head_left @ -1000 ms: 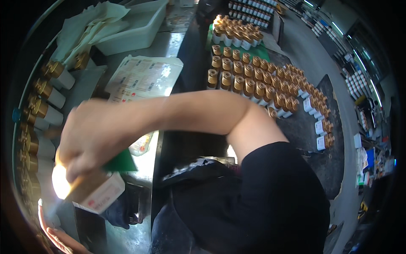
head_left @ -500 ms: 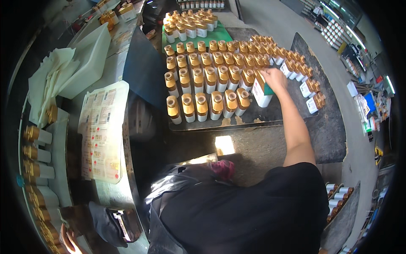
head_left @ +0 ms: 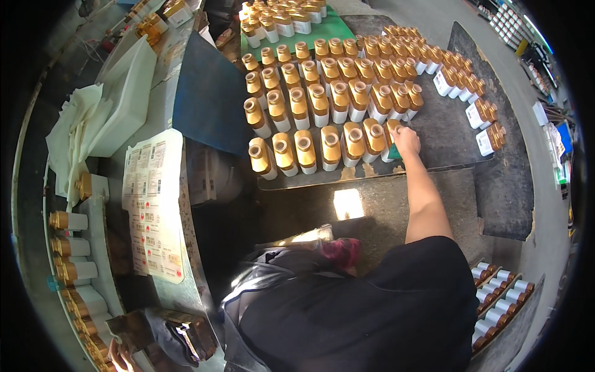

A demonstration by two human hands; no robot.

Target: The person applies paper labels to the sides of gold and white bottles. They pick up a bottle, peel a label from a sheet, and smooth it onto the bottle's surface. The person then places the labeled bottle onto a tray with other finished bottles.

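Observation:
At the right end of the front row, my right hand (head_left: pixel 407 144) is closed on a gold-topped white bottle (head_left: pixel 392 128). A green patch shows low between the bottle and my fingers; I cannot make out whether it belongs to the bottle. Several rows of similar upright bottles (head_left: pixel 331 149) stand beside and behind it on a dark, worn board (head_left: pixel 297 180). At the lower left edge, my left hand (head_left: pixel 123 358) shows only its fingers, slightly apart, close to a dark brown box-like thing (head_left: pixel 124 325). Nothing shows in them.
Left of me, a metal bench bears a printed label sheet (head_left: pixel 155 211), a white tub (head_left: pixel 124 99) and a dark cap (head_left: pixel 168 338). More bottles lie sideways along the left edge (head_left: pixel 71 247). Behind the rows is a green board (head_left: pixel 338 31); a rack of bottles (head_left: pixel 499 304) is lower right.
My right hand has lowered the bottle from a tilted position beside the rows to the front row's right end. The whole view has shifted slightly. The left hand stays at the lower left.

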